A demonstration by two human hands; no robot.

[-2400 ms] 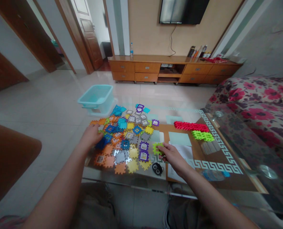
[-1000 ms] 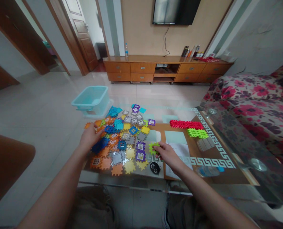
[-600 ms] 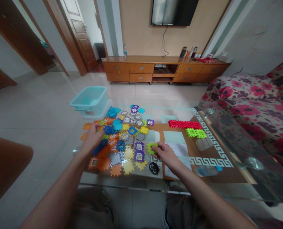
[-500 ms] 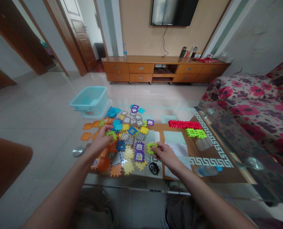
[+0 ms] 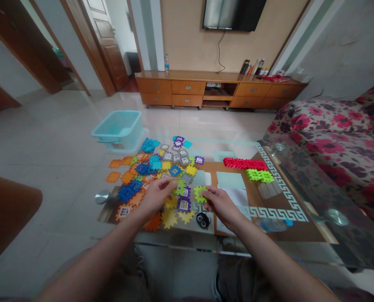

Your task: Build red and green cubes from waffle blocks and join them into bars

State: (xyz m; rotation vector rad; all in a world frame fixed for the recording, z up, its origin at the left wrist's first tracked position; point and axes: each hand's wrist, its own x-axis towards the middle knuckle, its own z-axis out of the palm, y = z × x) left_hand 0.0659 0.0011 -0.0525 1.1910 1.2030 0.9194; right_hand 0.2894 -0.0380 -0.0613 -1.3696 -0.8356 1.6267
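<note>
My left hand (image 5: pixel 159 193) pinches a lime-green interlocking tile (image 5: pixel 179 186) above the spread of loose tiles. Close by on the right, my right hand (image 5: pixel 220 201) grips another lime-green interlocking tile (image 5: pixel 200 194), which has square openings. A small gap separates the two green tiles. Beneath the left one lie purple window tiles (image 5: pixel 184 205), partly covered by it. Yellow tiles (image 5: pixel 169 218), orange tiles (image 5: pixel 124 212), dark blue tiles (image 5: pixel 129 191) and grey window tiles (image 5: pixel 184 160) lie scattered around my left hand.
On the glass table's right side lie a red tile row (image 5: pixel 245 164) and a lime-green tile stack (image 5: pixel 260 175). A black round object (image 5: pixel 202 220) sits near the front edge. A plastic bottle (image 5: pixel 273 225) lies at right. A turquoise bin (image 5: pixel 119 130) stands at the back left.
My left hand has moved right from the tile pile with a green tile, coming close to the tile in my right hand. The right hand has barely moved.
</note>
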